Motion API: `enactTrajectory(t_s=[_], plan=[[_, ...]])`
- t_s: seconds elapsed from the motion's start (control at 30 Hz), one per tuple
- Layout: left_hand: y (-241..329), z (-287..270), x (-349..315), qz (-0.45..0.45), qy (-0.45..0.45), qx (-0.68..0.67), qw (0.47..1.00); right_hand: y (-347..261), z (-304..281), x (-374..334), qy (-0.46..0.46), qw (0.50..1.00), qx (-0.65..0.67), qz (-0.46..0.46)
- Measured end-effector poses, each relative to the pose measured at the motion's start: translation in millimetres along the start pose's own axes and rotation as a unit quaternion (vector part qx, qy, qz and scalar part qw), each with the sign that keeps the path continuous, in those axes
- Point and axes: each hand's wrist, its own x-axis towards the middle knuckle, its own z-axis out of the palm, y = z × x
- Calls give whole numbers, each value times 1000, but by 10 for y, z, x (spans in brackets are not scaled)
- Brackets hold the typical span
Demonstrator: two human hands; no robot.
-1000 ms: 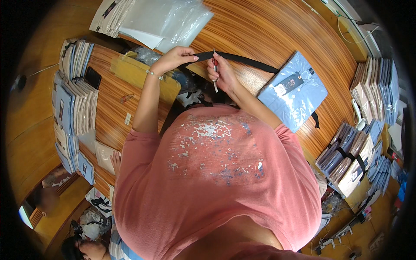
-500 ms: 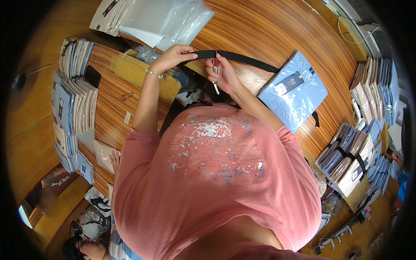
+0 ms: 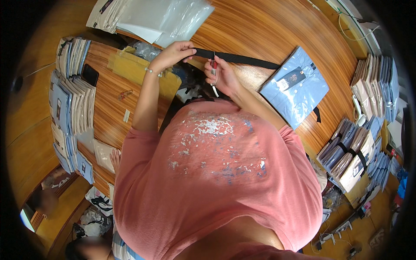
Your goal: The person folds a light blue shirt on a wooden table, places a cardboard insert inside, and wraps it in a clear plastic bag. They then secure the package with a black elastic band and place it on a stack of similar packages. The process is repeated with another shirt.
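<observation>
A long black fabric strap (image 3: 247, 59) stretches from my left hand (image 3: 178, 53) to the folded blue shirt (image 3: 297, 86) in clear plastic. The fingers of my left hand are closed on the strap's left end. Beside the strap, my right hand (image 3: 223, 74) grips a small red-and-silver tool (image 3: 213, 65) with a white tail hanging below. Its thin tip meets the strap; its exact kind is too small to tell. The shirt bears a dark hang tag, and a short black strap end shows beyond its lower right edge. A beaded bracelet circles my left wrist.
Stacks of bagged shirts line the left edge (image 3: 82, 104) and the right side (image 3: 368, 86). Clear plastic bags (image 3: 173, 19) lie at the far left of the wooden table (image 3: 260, 26). A phone (image 3: 90, 75) rests by the left stack. Other people are at lower left.
The strap now runs straighter between my left hand and the shirt, where it bowed upward before. Both hands appear slightly higher and keep their holds.
</observation>
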Motion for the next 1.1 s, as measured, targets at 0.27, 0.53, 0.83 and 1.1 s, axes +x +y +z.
enactTrajectory(t_s=[0.27,0.53,0.83,1.1], plan=[[-186,214,144,65,45,12,997,-6,-151,21,-27,998,-55,-3],[-158,321,178,91,122,-150,977,39,-28,-60,43,998,-43,11],[-154,399,92,105,112,-158,976,69,111,106,47,997,-46,-40],[-169,367,58,97,107,-151,978,108,72,133,70,995,-44,-49]])
